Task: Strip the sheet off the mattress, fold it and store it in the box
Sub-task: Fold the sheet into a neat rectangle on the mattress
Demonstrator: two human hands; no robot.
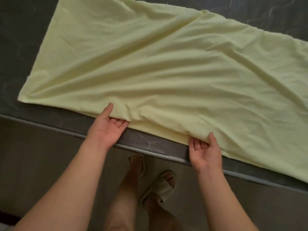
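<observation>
Between thumbs (108, 108) and fingers (118, 122), left hand (108, 130) and right hand (205, 150) pinch the sheet (150, 72) (rumpled); uneven lifting could skew the fold.

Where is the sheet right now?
In the head view the pale yellow sheet lies spread across the grey mattress, its near edge pinched by the left hand and right hand.

Matt, creased yellow cloth sheet (150, 67) on a grey quilted fabric mattress (20, 30).

A pale yellow sheet (166, 67), folded into a wrinkled band, lies across the dark grey mattress (20, 39).
</observation>
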